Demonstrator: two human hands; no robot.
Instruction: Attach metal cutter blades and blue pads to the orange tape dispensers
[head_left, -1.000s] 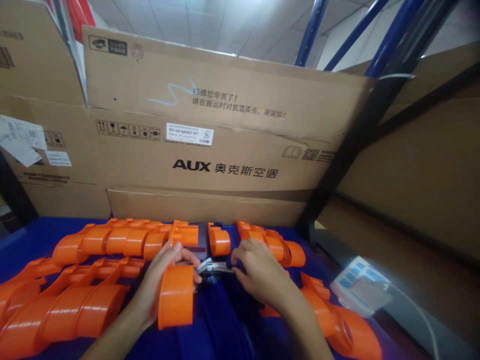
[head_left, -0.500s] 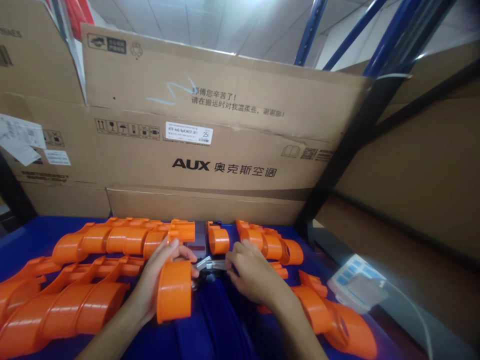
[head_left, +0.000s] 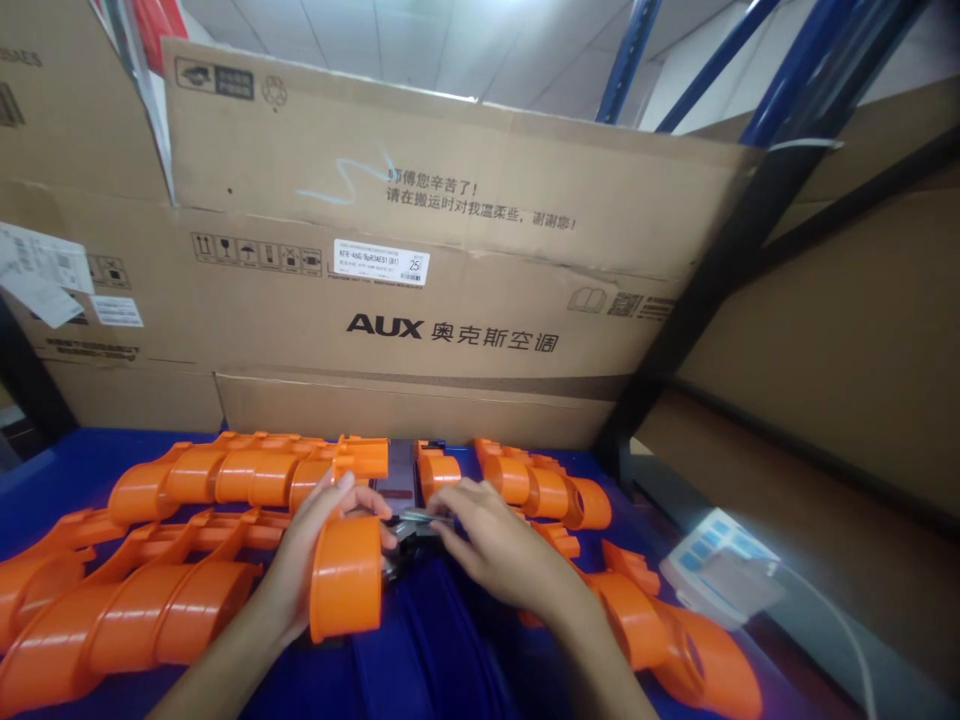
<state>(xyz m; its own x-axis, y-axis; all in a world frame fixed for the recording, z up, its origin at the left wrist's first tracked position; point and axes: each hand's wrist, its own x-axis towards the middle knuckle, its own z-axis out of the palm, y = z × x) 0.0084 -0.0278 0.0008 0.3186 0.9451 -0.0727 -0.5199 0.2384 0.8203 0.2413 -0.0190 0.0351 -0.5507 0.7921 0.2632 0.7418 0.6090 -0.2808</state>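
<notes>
My left hand is closed around an orange plastic part with a wide, drum-shaped end. Its thumb points up, and the curled fingers reach toward a silver metal piece at the part's right side. My right hand comes in from the right with bent fingers, its thumb and fingertips at that metal piece. Some dark detail sits just below the metal, too blurred to make out. Behind my left hand, a similar orange part with a handle lies on the blue surface.
Rows of orange parts cover the blue surface at left, with more orange parts at right. A white and blue device with a cable stands at far right. A cardboard wall closes the back, beside a dark rack post.
The fingers of my right hand have shifted slightly left along the metal piece and opened a little. My left hand keeps its hold on the orange part, almost in place.
</notes>
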